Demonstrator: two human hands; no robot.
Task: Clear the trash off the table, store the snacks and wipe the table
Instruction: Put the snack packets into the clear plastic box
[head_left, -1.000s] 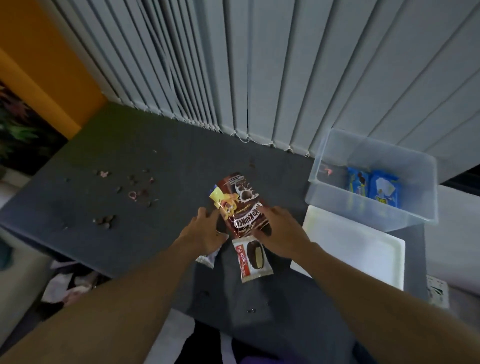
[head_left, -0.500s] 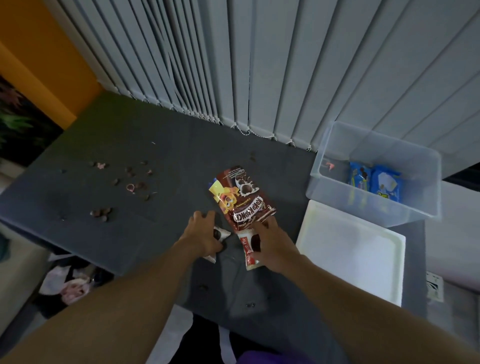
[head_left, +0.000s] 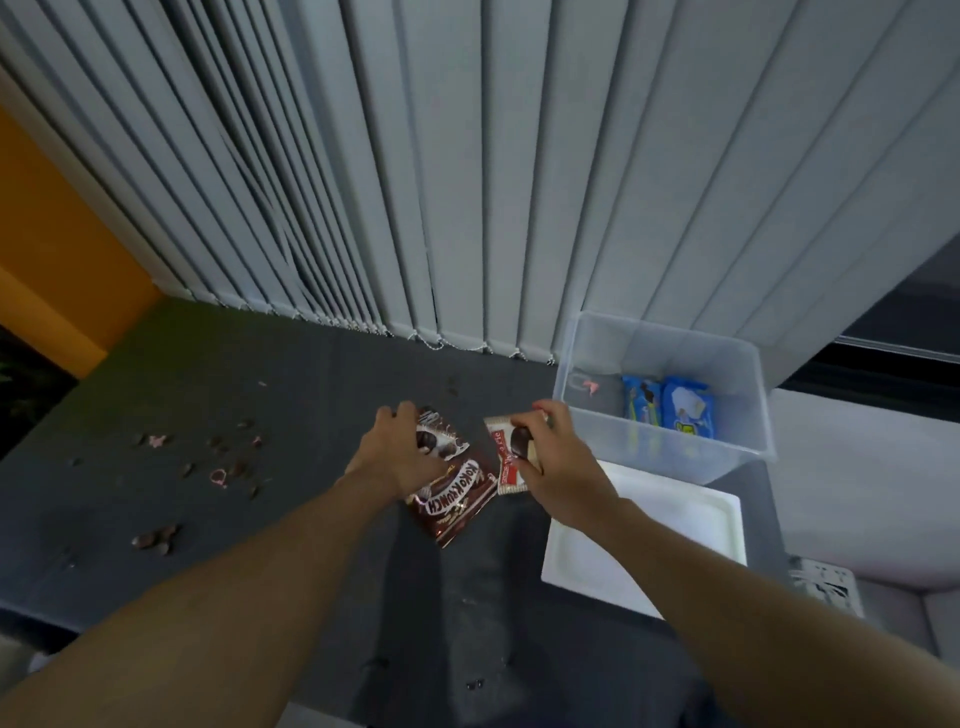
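Note:
My left hand (head_left: 397, 452) grips the top of a brown Koko Krunch packet (head_left: 454, 493), which hangs tilted over the dark grey table (head_left: 311, 395). My right hand (head_left: 556, 457) holds a red and white choco pie wrapper (head_left: 508, 457) just to the right of it, lifted off the table. A clear plastic bin (head_left: 670, 447) stands to the right with two blue snack packets (head_left: 670, 410) inside. Brown crumbs and pink bits (head_left: 218, 462) lie scattered over the left part of the table.
The bin's white lid (head_left: 654, 540) lies flat on the table in front of the bin. Grey vertical blinds (head_left: 467, 182) hang along the table's back edge. An orange wall (head_left: 47, 249) is at the far left.
My right hand has lifted the choco pie wrapper up and towards the bin. My left hand has moved from the small wrapper to the Koko Krunch packet and picked it up.

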